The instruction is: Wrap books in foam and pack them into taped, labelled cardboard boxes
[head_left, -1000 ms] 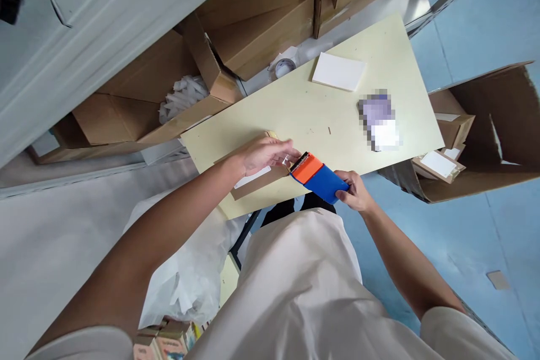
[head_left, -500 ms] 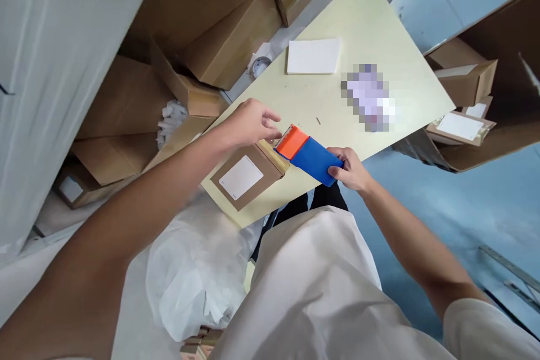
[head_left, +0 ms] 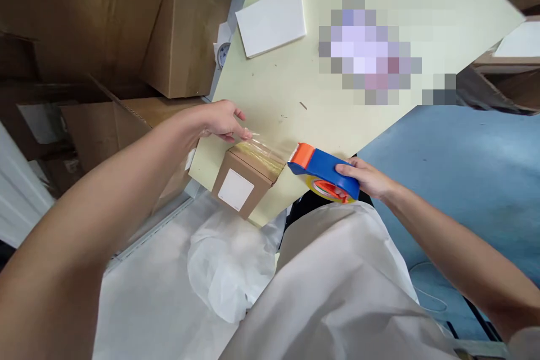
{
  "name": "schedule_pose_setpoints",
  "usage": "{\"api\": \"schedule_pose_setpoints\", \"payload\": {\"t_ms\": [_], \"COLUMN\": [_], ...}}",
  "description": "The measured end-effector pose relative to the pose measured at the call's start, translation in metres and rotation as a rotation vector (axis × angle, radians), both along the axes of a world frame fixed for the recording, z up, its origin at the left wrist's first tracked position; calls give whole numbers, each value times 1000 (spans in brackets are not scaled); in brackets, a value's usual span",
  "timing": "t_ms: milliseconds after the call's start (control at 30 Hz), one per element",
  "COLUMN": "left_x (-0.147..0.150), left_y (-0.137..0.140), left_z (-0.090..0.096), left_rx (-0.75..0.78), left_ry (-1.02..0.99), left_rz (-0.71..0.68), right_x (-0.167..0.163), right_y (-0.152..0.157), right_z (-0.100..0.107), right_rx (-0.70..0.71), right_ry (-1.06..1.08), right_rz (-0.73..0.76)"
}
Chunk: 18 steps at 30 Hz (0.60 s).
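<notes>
My right hand (head_left: 366,176) grips a blue and orange tape dispenser (head_left: 331,163) by its rear end. The dispenser is tilted, so the yellow-edged tape roll shows underneath, and its toothed edge faces left. A strip of clear tape (head_left: 270,149) runs from my left hand (head_left: 225,121) towards the dispenser, just over the box. Thumb and fingertips of that hand are closed on the strip's end. Below the strip, a small cardboard box (head_left: 248,180) with a white label (head_left: 235,189) sits at the table's near edge, yellowish tape along its top edge.
The pale yellow table (head_left: 337,124) carries a stack of white sheets (head_left: 273,19) and a pixelated patch. Open cardboard boxes (head_left: 185,39) line the left side, with a tape roll (head_left: 223,55) beside the table. A white plastic bag (head_left: 232,259) hangs below the near edge.
The dispenser has moved right, away from my left hand, and tilted so its roll shows. A tape strip now spans above the box. The view has shifted closer to the table.
</notes>
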<state>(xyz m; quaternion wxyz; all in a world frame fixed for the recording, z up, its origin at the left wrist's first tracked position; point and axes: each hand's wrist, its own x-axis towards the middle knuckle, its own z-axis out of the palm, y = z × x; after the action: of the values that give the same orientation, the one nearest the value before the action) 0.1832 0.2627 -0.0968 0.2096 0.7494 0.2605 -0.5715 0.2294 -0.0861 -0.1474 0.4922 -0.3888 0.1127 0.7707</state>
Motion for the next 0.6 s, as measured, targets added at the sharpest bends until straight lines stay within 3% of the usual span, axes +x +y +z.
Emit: {"api": "schedule_pose_setpoints", "payload": {"t_ms": [133, 300, 467, 600], "left_x": [3, 6, 4, -10], "left_y": [-15, -48, -72, -83], "left_z": [-14, -27, -16, -3], "left_rx": [69, 97, 245, 241], "left_ry": [154, 418, 261, 80], "left_rz": [-91, -246, -457, -503], "right_x": [-10, -27, -41, -46], "right_y": [-21, -23, -23, -20], "right_z": [-3, -1, -6, -8], "right_rx": [-83, -111, -104, -106], "right_ry": [134, 196, 200, 171], "right_rz": [4, 23, 15, -7]}}
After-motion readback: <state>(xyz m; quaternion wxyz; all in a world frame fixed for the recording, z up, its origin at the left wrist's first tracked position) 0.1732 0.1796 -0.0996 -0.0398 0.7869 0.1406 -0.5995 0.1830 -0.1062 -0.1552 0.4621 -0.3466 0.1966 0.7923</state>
